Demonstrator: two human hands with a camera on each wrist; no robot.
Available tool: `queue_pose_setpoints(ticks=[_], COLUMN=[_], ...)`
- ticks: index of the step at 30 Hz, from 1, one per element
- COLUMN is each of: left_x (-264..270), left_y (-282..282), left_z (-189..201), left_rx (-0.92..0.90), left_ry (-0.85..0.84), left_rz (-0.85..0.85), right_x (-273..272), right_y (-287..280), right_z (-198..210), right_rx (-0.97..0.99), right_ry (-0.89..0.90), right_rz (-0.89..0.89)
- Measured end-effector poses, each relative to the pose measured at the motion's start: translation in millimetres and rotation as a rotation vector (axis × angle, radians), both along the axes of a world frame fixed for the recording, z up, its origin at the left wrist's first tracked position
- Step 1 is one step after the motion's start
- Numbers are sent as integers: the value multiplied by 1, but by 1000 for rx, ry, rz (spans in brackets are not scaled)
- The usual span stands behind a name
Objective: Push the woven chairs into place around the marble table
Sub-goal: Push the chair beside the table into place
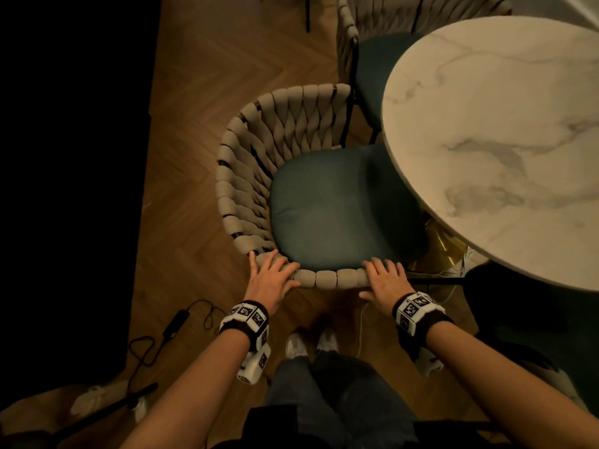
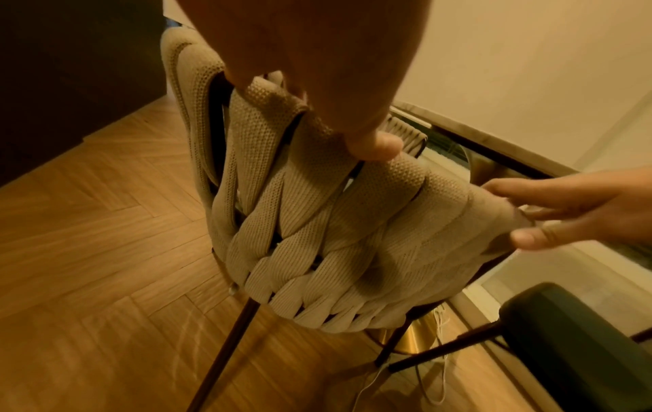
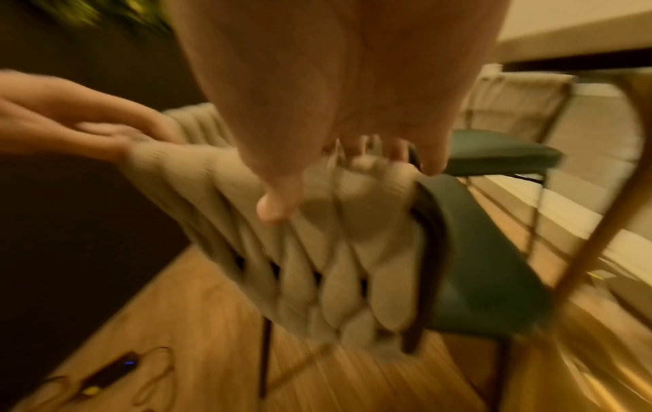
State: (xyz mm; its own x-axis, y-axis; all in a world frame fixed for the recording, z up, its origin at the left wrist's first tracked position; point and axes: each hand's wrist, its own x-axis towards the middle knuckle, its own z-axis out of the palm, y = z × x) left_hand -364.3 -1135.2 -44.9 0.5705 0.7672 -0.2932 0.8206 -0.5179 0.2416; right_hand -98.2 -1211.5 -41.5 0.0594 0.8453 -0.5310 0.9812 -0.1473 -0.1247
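A woven beige chair [image 1: 246, 176] with a green seat cushion [image 1: 330, 202] stands in front of me, its seat partly under the marble table [image 1: 505, 124]. Both hands are on the top rim of its backrest. My left hand [image 1: 272, 273] lies on the rim's left part with fingers spread and fairly straight, its thumb [image 2: 374, 145] against the outer weave. My right hand [image 1: 385, 277] grips the rim's right end, fingers curled over the top and thumb [image 2: 529, 237] underneath. The right wrist view is motion-blurred and shows the chair [image 3: 317, 251] below that hand. A second woven chair [image 1: 376, 14] sits tucked in further along the table.
The table's gold base [image 1: 444, 244] is just beyond the seat. A dark chair seat [image 1: 534, 319] stands at my right. A black cable with a power brick [image 1: 175, 322] lies on the herringbone floor at left, beside a dark wall. My feet [image 1: 311, 343] are right behind the chair.
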Motion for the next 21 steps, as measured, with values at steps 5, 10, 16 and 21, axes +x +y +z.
queue_pose_setpoints(ticks=[5, 10, 16, 21], left_x=[-8, -54, -135, -220], left_y=[5, 21, 48, 94], left_z=[8, 18, 19, 3], left_rx=[23, 30, -63, -112], left_ry=[-36, -60, -32, 52], left_rz=[29, 156, 318, 381], right_x=[-45, -114, -209, -283], right_y=[25, 72, 125, 177], right_z=[22, 37, 45, 39], right_rx=[115, 196, 144, -64], right_ry=[144, 303, 254, 245], right_rz=[188, 384, 654, 687])
